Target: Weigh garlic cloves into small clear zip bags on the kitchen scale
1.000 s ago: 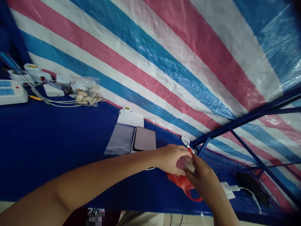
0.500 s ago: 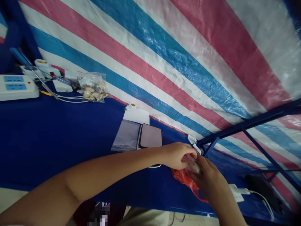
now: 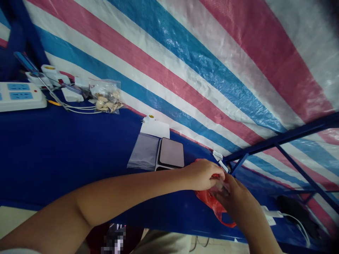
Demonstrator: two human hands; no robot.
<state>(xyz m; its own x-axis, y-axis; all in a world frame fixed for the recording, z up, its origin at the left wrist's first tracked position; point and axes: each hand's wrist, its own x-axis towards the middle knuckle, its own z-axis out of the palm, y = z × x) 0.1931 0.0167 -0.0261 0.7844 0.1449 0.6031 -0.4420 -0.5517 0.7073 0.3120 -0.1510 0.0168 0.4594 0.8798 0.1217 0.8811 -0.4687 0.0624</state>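
Observation:
On the blue table, my left hand (image 3: 205,174) reaches across to the right, its fingers curled over the rim of a red plastic bag (image 3: 208,201). Red film shows inside that curl. My right hand (image 3: 234,192) comes in from the lower right, closed on a small clear plastic packet (image 3: 221,186) at the bag's mouth. The packet's contents are blurred and partly covered by fingers. Both hands nearly touch. One handle loop of the red bag hangs toward the table's front edge.
A small scale (image 3: 172,152) lies left of my hands, beside clear empty bags (image 3: 144,152) and a white sheet (image 3: 156,128). Farther left are a bag of beige pieces (image 3: 107,100), a screwdriver (image 3: 29,63) and a power strip (image 3: 21,96). A blue frame bar (image 3: 265,143) borders the right.
The packet has sunk slightly deeper between my hands, and its pale contents show less. Both hands sit slightly farther right in view. More of the red bag shows behind my left hand.

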